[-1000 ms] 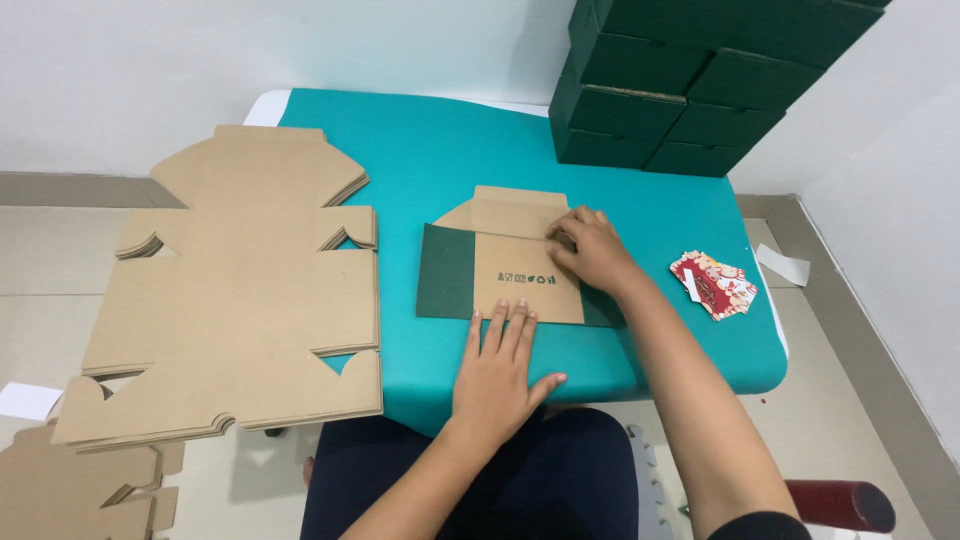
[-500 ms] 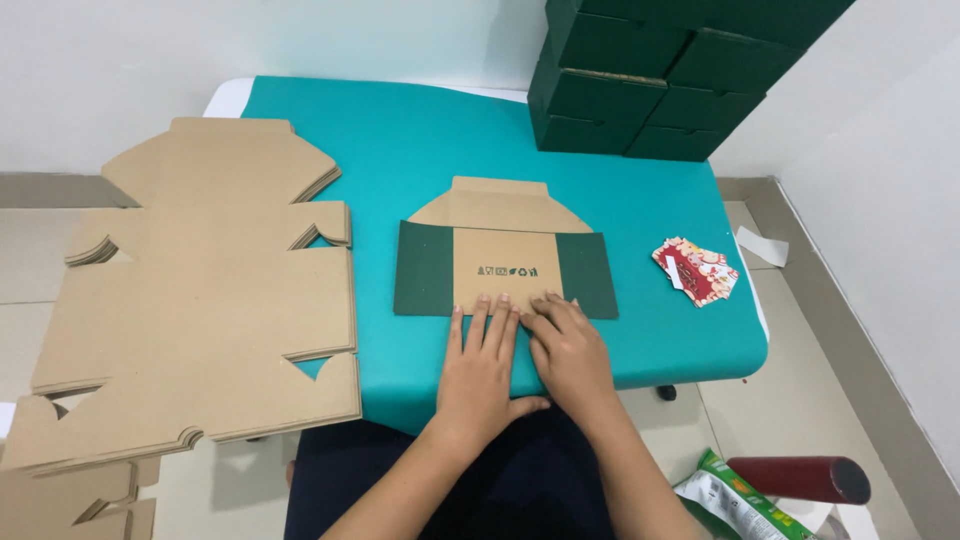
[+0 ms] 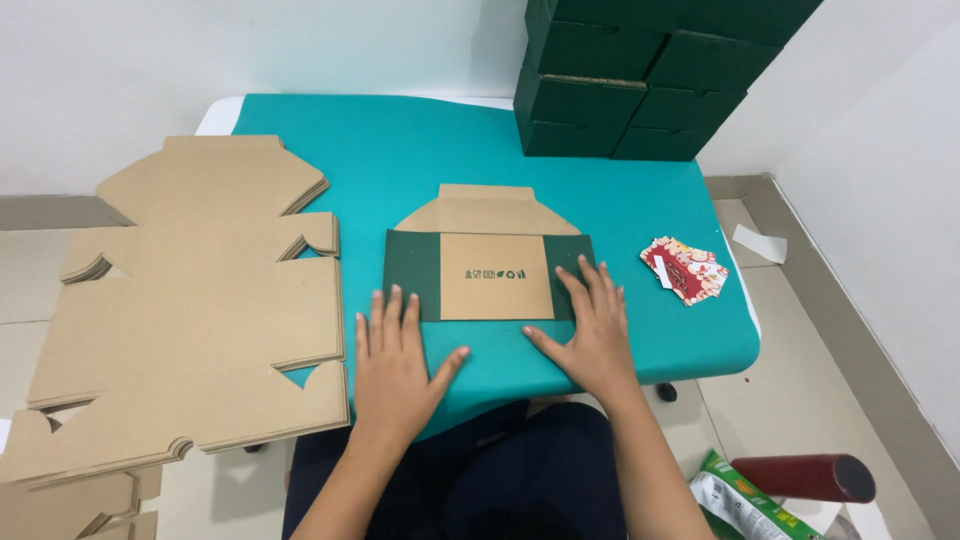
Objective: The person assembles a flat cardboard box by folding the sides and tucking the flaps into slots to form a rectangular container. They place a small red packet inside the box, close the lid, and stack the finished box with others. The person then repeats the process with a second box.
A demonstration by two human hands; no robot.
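Since half a second ago the two hands, then side by side at the near edge of the folded box blank (image 3: 487, 264), have spread apart to its two lower corners. Left hand (image 3: 393, 362): flat, palm down, fingers splayed and extended, empty; it lies on the teal table cover (image 3: 400, 160) with fingertips reaching the blank's lower left corner, at the dark green side flap. Right hand (image 3: 592, 330): also flat and open, gripping nothing, fingers spread, tips resting on the dark green flap at the blank's right end, thumb stretched leftward along the cover just below the blank's near edge. The blank lies flat in the middle of the table, directly ahead of the person: a brown centre panel with small dark printed symbols, a dark green flap folded in on each side, and a brown trapezoid flap pointing toward the far side. To the left, a stack of unfolded brown cardboard blanks (image 3: 190, 300) overhangs the table's left edge, just beside the left hand. At the far right corner stands a stack of assembled dark green boxes (image 3: 640, 75) against the wall. Near the right edge of the table, well apart from the right hand, lies a small pile of red patterned cards (image 3: 686, 270). On the floor at lower right: a dark red cylinder (image 3: 803, 477) and a green packet (image 3: 745, 508).
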